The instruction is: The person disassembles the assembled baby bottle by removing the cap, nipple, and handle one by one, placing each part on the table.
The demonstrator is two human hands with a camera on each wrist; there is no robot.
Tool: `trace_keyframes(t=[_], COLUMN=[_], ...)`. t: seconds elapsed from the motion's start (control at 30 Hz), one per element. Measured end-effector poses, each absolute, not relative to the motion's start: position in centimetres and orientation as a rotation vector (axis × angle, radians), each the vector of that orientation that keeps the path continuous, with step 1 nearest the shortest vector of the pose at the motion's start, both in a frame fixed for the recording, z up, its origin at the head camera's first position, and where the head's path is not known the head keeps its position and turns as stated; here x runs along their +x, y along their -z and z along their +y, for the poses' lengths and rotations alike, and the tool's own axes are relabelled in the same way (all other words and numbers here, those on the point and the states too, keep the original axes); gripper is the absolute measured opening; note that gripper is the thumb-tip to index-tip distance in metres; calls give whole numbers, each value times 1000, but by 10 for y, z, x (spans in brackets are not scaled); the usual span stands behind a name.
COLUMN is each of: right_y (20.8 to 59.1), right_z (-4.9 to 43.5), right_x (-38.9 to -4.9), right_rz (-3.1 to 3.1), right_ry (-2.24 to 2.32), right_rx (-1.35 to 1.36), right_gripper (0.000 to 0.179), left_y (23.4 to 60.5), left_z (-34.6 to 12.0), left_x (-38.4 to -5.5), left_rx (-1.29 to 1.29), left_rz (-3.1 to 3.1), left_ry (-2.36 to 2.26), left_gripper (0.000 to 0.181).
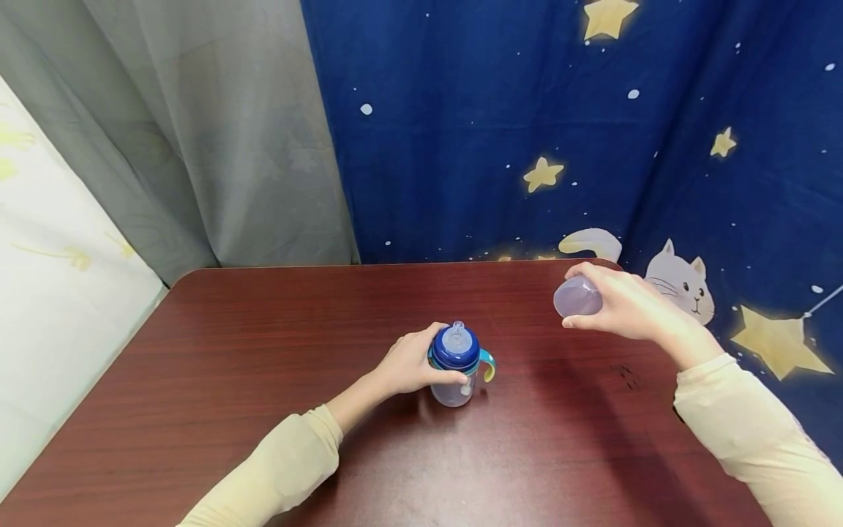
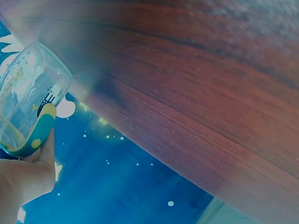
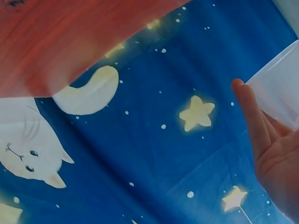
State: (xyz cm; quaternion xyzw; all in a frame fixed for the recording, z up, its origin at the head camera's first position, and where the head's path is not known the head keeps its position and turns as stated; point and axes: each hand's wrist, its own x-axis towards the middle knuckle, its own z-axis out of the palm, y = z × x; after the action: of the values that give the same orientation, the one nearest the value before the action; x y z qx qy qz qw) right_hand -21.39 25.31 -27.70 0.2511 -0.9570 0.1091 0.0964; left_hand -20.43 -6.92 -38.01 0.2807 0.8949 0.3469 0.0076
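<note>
A baby bottle [image 1: 454,364] with a dark blue collar, a clear teat on top and teal-and-yellow handles stands upright near the middle of the table. My left hand [image 1: 416,364] grips it from the left, thumb across the front and fingers behind. In the left wrist view the clear bottle [image 2: 35,88] and one handle [image 2: 39,133] show beside the hand. Off to the right and above the table, my right hand [image 1: 615,301] holds a translucent bottle cap [image 1: 577,297] between thumb and fingers. The right wrist view shows the cap [image 3: 278,86] at its right edge, against the palm.
The dark red wooden table [image 1: 263,351] has rounded far corners. Behind it hang a grey curtain [image 1: 250,132] and a blue curtain [image 1: 461,132] with stars and a cat. A white patterned cloth [image 1: 53,278] runs along the left side. A dark mark [image 1: 626,376] lies on the tabletop at right.
</note>
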Motion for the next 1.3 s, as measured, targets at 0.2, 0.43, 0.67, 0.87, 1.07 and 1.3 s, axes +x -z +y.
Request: trace_keyframes(t=[0.2,0.43,0.67,0.87,1.07,1.3], right_y=[297,318,333,348,362,373], right_z=[256,259,263,265,265,266], right_x=[-216,-216,-215,-216,-219,-223], right_rz=[-2816,-2838,-2878,-2888,-2906,-2906], right_ry=[-327,-330,-362,-391,-418,-470], right_rx=[764,751,719,724,715,766], right_gripper=[62,62,63,63,63,60], left_y=[381,383,383,384,384,384], left_z=[-69,-69,-69,-69,-69,-69], left_x=[-205,-206,-206,-206,-206,-205], left_rx=[876,870,867,874,886,881], left_rz=[2804,2807,2807,2819,2828,2823], left_ry=[-1079,-1076,-1075,-1065,-1056,-1056], left_gripper=[78,78,78,78,79,78])
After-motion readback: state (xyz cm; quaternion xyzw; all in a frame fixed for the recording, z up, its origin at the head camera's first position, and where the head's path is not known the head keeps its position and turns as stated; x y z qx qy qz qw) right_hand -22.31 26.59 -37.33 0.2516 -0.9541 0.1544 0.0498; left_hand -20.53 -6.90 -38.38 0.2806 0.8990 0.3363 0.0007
